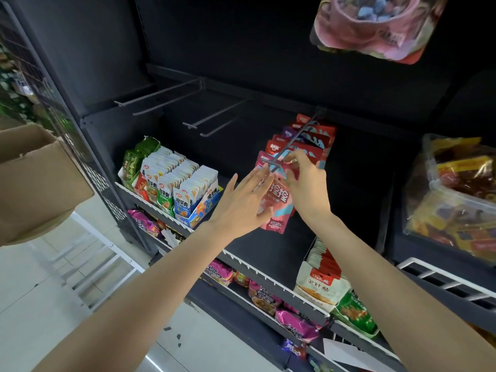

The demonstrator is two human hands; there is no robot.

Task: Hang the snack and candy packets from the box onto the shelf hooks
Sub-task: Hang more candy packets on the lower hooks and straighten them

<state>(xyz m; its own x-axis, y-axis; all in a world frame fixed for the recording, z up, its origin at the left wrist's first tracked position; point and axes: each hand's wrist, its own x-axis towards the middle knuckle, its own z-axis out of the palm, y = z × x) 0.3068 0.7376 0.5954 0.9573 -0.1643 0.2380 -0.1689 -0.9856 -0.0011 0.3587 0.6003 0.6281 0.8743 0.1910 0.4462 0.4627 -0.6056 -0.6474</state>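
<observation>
A pink candy packet (276, 202) hangs at the front tip of a grey shelf hook (292, 142), with several red and purple packets (308, 138) stacked behind it on the same hook. My right hand (306, 183) pinches the top edge of the pink packet at the hook's tip. My left hand (241, 202) is spread with straight fingers against the packet's left side. The cardboard box (35, 178) sits at the left edge.
Two bare double hooks (161, 99) (217, 119) stick out to the left of the loaded one. Below is a shelf with snack display boxes (171, 183), and lower shelves hold more packets. Bagged snacks (453, 200) fill the right bay. A pink bag (375, 25) hangs overhead.
</observation>
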